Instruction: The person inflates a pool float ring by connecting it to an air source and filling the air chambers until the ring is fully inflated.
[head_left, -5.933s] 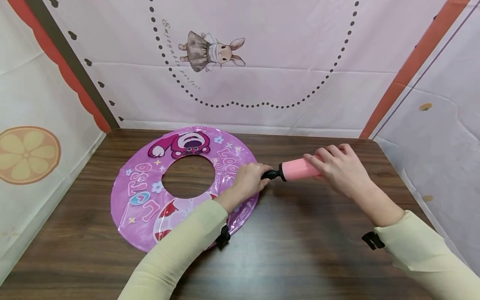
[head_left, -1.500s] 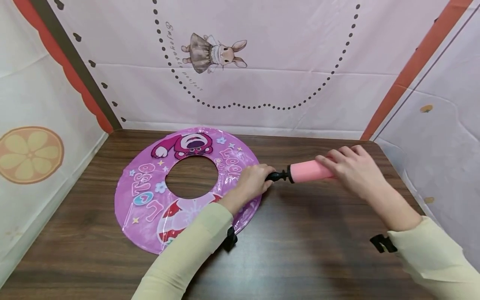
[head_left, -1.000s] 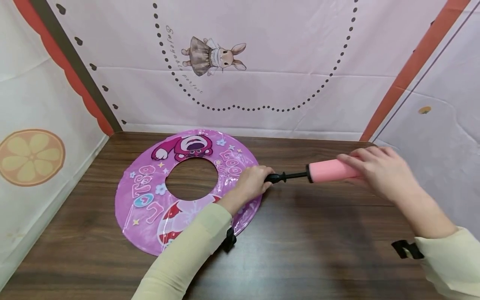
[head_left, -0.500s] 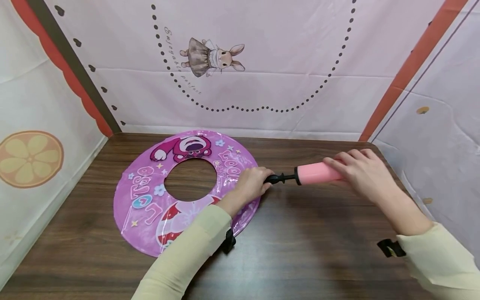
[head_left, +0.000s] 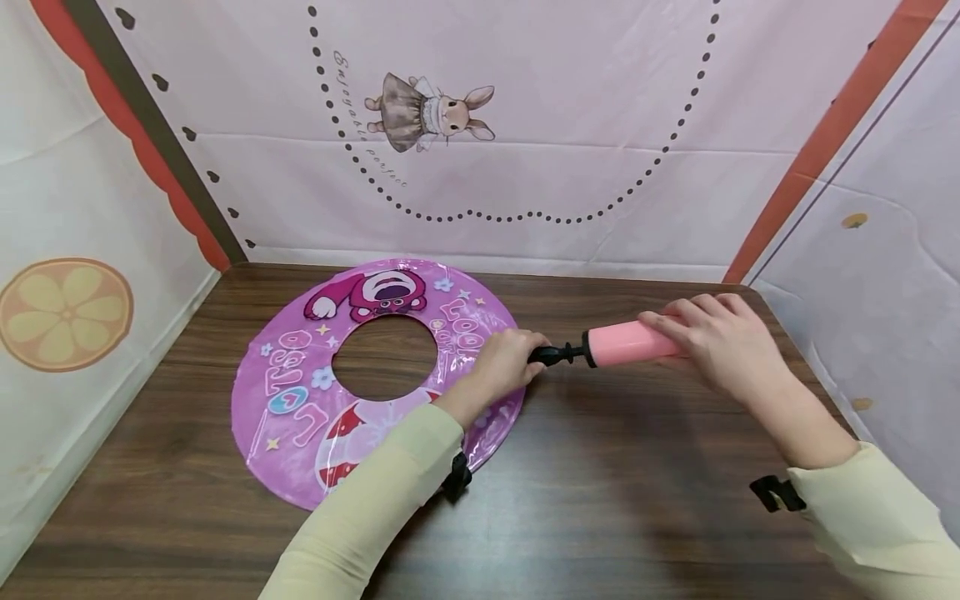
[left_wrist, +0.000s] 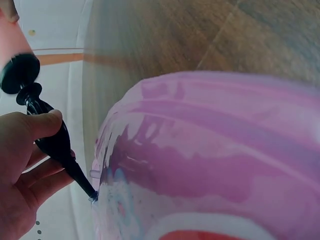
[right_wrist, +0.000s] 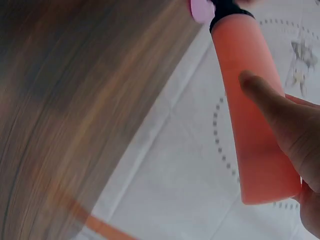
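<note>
A purple swim ring (head_left: pixel 285 450) printed with a bear and lettering lies on the table, partly filled out. To its right is a hand pump with a pink barrel (head_left: pixel 626 343) and a black handle with a nozzle (left_wrist: pixel 55 142). My left hand (head_left: pixel 506 364) pinches the black handle between thumb and fingers at the ring's right edge. In the left wrist view the nozzle tip meets the ring's valve (left_wrist: pixel 94 198). My right hand (head_left: pixel 716 346) grips the pink barrel, thumb along its side in the right wrist view. Barrel and handle sit close together, with little rod showing.
The brown wooden table (head_left: pixel 600 500) carries the ring. A printed cloth (head_left: pixel 570 100) with a rabbit stands behind it, and cloth walls rise at left and right. My left forearm crosses over the ring's near right part.
My right hand has slid the pink barrel out to the right and back toward the handle, so the black rod lengthened and then shortened. My left hand stays at the ring's edge.
</note>
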